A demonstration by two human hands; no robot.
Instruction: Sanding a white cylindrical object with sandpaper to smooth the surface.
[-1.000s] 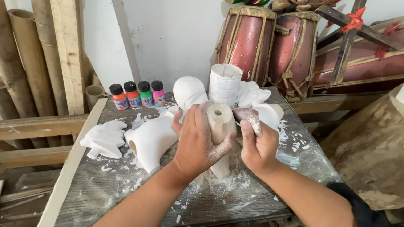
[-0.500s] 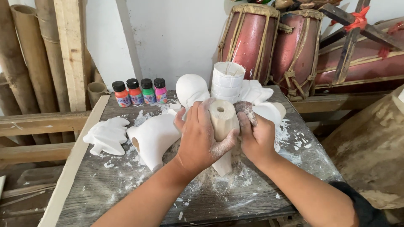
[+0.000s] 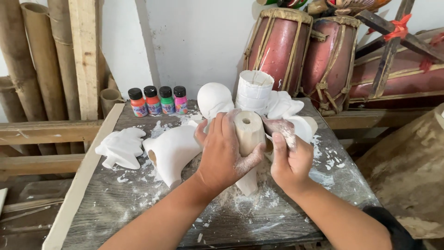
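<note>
At the middle of the dusty wooden bench (image 3: 115, 208), the left hand (image 3: 224, 157) wraps its grip closed around a pale plaster piece (image 3: 248, 134), a rounded column with a small hole in its top, standing upright with its lower end on the bench. The right hand (image 3: 289, 162) is just right of the piece, its grip pinched shut on a dusty scrap of sandpaper (image 3: 281, 128) pressed against the piece's right side. White powder lies thick around the base. Touching the left hand's far-left side is a hollow white plaster cast (image 3: 173, 150), and further left a smaller lobed white cast (image 3: 121, 147). Far on the bench stand four small paint bottles (image 3: 158, 100) in a row, a white plaster head (image 3: 214, 99) and a ribbed white cylinder (image 3: 254, 91). Two red drums (image 3: 305, 55) stand beyond, bamboo poles (image 3: 27, 55) at far left.
</note>
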